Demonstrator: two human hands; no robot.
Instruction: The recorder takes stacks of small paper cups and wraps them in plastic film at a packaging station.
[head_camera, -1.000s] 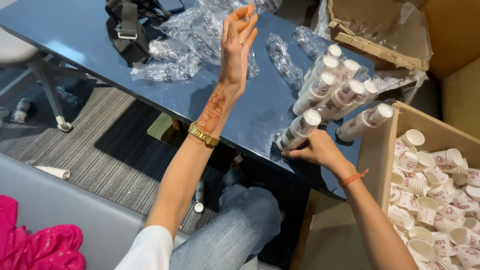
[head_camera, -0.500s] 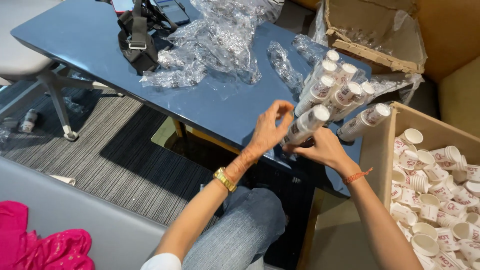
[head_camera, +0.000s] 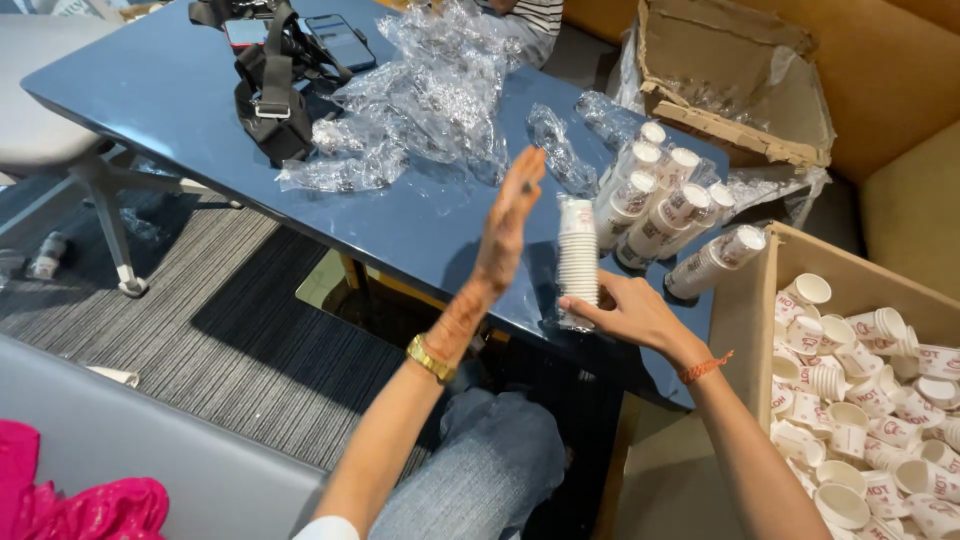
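Observation:
My right hand (head_camera: 628, 312) grips the bottom of a wrapped stack of white paper cups (head_camera: 577, 258), holding it upright at the near edge of the blue table (head_camera: 180, 100). My left hand (head_camera: 510, 222) is raised beside the stack with its fingers straight and apart, holding nothing. Several more wrapped cup stacks (head_camera: 655, 205) lie on the table just behind the upright one.
Crumpled clear plastic wrappers (head_camera: 430, 100) cover the table's middle. A black strap with a phone (head_camera: 280, 60) lies at the far left. A cardboard box of loose paper cups (head_camera: 860, 380) stands at the right, a torn box (head_camera: 740, 70) behind. A chair base (head_camera: 110, 200) stands left.
The cup stack has been stood upright by my right hand. My left hand came off the stack and rose beside it with the fingers straightened.

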